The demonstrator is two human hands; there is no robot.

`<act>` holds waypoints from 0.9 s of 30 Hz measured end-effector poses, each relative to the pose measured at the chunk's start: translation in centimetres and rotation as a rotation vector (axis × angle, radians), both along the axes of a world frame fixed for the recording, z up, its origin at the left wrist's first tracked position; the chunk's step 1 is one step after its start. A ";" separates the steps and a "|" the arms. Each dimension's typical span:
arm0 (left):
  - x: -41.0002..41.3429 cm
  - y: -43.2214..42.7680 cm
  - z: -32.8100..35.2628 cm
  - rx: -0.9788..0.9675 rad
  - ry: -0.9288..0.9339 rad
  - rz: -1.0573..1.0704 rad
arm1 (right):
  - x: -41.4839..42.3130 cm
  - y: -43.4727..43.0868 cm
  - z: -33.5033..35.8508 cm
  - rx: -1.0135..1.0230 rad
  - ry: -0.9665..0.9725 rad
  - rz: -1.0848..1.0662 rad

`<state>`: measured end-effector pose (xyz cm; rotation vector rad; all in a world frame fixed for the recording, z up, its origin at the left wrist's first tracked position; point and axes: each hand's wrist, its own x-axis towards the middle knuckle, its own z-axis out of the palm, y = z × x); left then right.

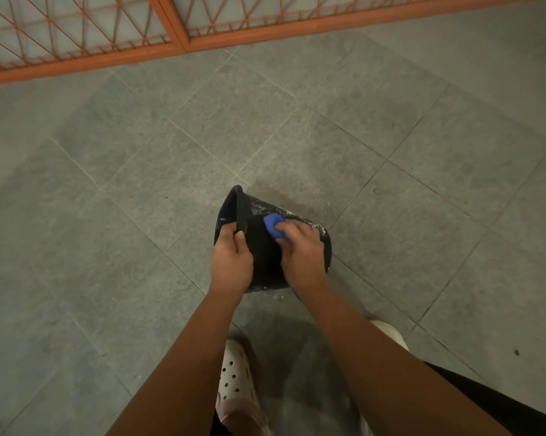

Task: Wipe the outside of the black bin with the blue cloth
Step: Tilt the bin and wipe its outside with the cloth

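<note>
The black bin [262, 247] lies tipped on its side over the grey tiled floor, its open mouth facing left. White smears mark its upper right wall. My left hand [232, 259] grips the rim, fingers inside the mouth and thumb on the outside. My right hand [301, 251] holds the bunched blue cloth [273, 226] and presses it against the bin's outer wall, just right of the rim. A scrap of blue shows below my right wrist.
Grey floor tiles [139, 199] spread all around the bin. An orange metal gate [177, 42] with lattice bars runs along the far edge. My feet in white perforated clogs [235, 382] stand just behind the bin.
</note>
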<state>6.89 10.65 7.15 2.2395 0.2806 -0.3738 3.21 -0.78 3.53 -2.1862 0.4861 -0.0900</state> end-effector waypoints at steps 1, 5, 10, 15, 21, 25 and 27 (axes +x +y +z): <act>-0.1 -0.1 0.0 0.005 -0.007 0.005 | 0.0 -0.7 -0.4 -0.005 0.064 -0.006; -0.3 -0.4 0.0 0.030 -0.020 -0.012 | -0.8 -0.7 -0.9 -0.131 0.255 -0.020; -0.2 -0.2 0.1 0.015 -0.030 -0.022 | -0.9 0.7 -0.1 0.013 0.052 -0.018; -0.4 -0.4 0.1 0.047 -0.023 -0.013 | -0.5 -1.1 -1.8 -0.099 0.300 0.137; -0.3 -0.2 0.2 0.031 -0.014 -0.032 | -1.3 0.7 -1.6 -0.114 0.236 -0.008; -0.2 0.2 0.2 0.018 0.013 -0.005 | -0.5 -0.5 -2.4 -0.098 0.193 0.121; -0.3 0.2 0.2 0.020 0.018 -0.011 | -0.5 -1.6 -2.9 -0.046 0.289 0.064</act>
